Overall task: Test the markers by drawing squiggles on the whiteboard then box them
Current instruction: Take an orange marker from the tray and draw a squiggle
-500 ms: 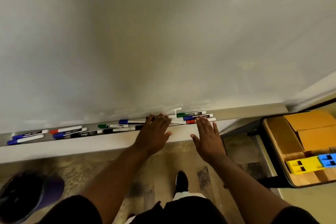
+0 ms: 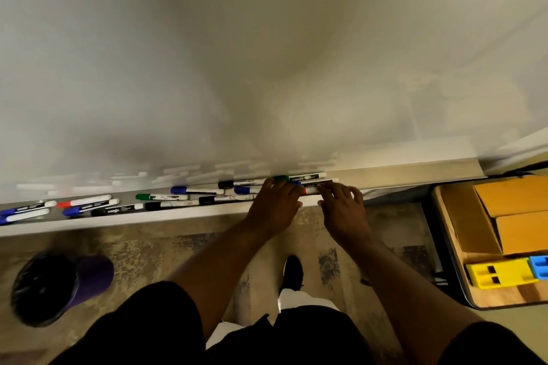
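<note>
Where the blank whiteboard (image 2: 267, 53) meets its tray (image 2: 400, 173), the left hand (image 2: 274, 204) bends over several markers (image 2: 166, 197) strewn along it, its grip hidden, and the right hand (image 2: 344, 210) rests spread fingertips on a red marker (image 2: 310, 190).

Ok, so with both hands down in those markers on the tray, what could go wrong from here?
The markers lie loose and crowded on the narrow tray, so the left hand or right hand could nudge neighbours over the front edge onto the floor. Both hands are also at the same cluster, so they may get in each other's way.
</note>
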`<state>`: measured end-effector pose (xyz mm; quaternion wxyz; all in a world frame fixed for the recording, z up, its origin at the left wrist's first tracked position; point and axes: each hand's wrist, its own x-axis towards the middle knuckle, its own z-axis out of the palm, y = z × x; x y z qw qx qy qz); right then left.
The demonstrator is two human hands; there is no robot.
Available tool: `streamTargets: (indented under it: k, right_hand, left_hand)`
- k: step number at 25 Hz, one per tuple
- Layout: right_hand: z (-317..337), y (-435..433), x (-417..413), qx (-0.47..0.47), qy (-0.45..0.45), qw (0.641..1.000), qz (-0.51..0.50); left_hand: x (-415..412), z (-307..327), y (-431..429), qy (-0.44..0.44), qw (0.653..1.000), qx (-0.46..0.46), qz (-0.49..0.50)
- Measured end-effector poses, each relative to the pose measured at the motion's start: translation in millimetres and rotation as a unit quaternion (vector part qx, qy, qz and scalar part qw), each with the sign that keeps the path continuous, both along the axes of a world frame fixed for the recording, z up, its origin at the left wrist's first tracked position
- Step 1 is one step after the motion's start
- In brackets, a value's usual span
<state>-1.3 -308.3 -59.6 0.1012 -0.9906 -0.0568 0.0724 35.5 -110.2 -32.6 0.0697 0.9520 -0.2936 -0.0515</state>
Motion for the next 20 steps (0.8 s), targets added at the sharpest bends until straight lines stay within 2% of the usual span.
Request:
streamTargets:
  k: [6,15,20]
  right_hand:
    - [0.2,-4.6,19.8,0.003,-0.03,0.999,0.017]
    - [6.2,-7.7,34.9,-0.002,-0.012,0.999,0.039]
    - [13.9,-6.2,33.6,-0.003,-0.005,0.999,0.034]
  left_hand:
    - [11.7,-3.3,-11.8,-0.024,1.0,0.005,-0.009]
    - [13.1,-5.9,-13.3,-0.041,0.999,0.014,-0.024]
    - [14.4,-1.9,-8.1,-0.056,0.998,-0.009,-0.027]
